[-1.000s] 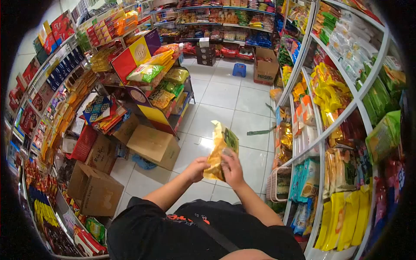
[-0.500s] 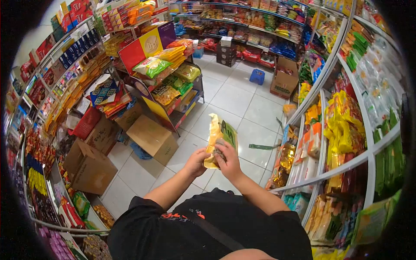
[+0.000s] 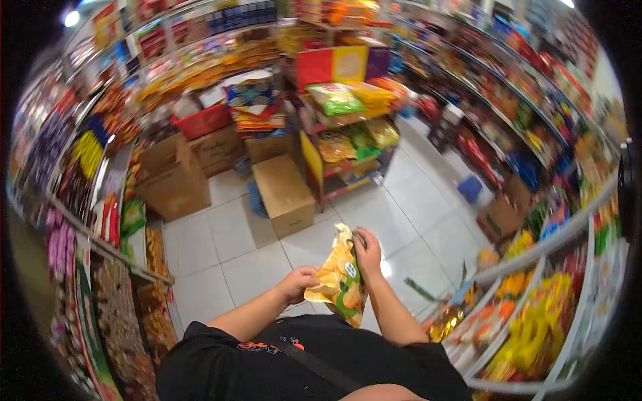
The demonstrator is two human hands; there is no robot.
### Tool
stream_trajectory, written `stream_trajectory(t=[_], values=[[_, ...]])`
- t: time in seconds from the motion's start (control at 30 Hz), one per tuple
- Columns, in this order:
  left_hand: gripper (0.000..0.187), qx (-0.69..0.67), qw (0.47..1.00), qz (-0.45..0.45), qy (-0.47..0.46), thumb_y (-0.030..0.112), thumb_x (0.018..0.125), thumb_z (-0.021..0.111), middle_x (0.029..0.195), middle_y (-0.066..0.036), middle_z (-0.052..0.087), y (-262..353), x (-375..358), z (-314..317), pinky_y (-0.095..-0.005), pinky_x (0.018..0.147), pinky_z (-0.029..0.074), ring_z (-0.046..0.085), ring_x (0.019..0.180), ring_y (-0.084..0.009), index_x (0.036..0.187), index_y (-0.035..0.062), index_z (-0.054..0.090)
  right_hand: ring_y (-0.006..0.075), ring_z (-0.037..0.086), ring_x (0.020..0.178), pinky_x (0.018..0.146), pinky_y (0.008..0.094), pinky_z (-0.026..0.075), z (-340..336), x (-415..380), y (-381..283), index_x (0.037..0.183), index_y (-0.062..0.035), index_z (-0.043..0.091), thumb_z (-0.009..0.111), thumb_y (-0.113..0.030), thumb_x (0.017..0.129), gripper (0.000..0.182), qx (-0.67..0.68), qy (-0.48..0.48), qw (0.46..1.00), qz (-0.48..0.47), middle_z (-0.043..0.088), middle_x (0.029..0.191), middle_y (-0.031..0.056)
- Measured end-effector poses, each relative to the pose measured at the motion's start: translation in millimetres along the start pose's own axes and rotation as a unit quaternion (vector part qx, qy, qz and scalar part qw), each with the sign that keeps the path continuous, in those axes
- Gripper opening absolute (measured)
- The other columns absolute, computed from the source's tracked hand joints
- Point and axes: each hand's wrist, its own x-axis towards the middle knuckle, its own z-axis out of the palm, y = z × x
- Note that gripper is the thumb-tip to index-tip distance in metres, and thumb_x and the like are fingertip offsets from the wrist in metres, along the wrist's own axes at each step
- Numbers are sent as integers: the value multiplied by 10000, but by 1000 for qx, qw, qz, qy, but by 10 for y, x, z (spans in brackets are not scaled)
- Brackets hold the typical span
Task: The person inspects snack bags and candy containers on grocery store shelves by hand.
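Observation:
In front of my chest is a yellow and green plastic snack packet [image 3: 344, 284], tilted and crumpled along its upper and left edges. My left hand [image 3: 297, 284] is closed on its left edge, fingers pinched on the film. Along the upper right side, my right hand [image 3: 368, 250] grips the packet, with the thumb and fingers wrapped round the edge. Its printed front, with a white label and round pictures, faces up. What is inside the packet does not show.
A cardboard box [image 3: 284, 194] stands on the white tiled floor [image 3: 234, 230] beside a display rack [image 3: 348, 184] of snack bags. Another open carton [image 3: 174, 180] is at the left. Curved shelves of packets line both sides. A blue stool [image 3: 471, 190] is at the right.
My view has swung left, so the shelves and boxes sit further right. The packet has turned and its printed front shows more. My left hand has moved to its left edge, my right hand higher.

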Motion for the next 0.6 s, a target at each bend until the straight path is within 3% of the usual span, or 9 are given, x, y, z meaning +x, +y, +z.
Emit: stream_trajectory(t=[0.1,0.23,0.33,0.43,0.53,0.6], values=[[253,-61,995,62,55,26,707,525,955,-137,575,46,-87,-152,-326,790,461,580,861,-222,937,-77,545,252,496,992,866,321,373,276,-140,-177,966,-33,563,546,-123,758,227,113,-120,986,29,544,1030,136],[228,-138,965,169,148,44,700,543,930,-143,575,191,-159,-521,-351,763,480,591,822,-242,897,-70,541,298,479,1021,885,339,365,611,-383,-766,986,-34,549,565,-129,748,257,-7,-270,954,-129,517,1089,145],[209,-72,977,179,94,39,697,557,977,-133,554,370,-398,-673,-337,779,475,580,856,-233,871,-78,554,319,476,997,877,349,367,887,-317,-866,996,-27,537,562,-122,756,259,-16,-207,960,-189,506,1078,155],[183,-25,982,185,35,17,677,583,1097,-143,479,549,-518,-758,-328,803,463,533,947,-228,828,-87,577,299,483,968,857,345,377,1180,4,-410,998,-14,527,546,-86,764,245,-24,-102,986,-133,507,1047,155],[192,-49,987,153,20,4,660,590,1166,-151,423,725,-605,-836,-326,835,442,487,1015,-237,830,-86,587,249,494,951,825,320,390,1378,247,-55,988,-2,529,539,-64,766,231,39,-35,998,17,524,1010,138],[224,-72,979,185,46,6,663,576,1146,-149,445,783,-577,-986,-339,837,443,498,1006,-245,869,-82,576,254,497,949,826,323,392,1478,204,-27,988,-6,533,543,-83,761,240,-1,-71,997,-4,532,1003,137]])
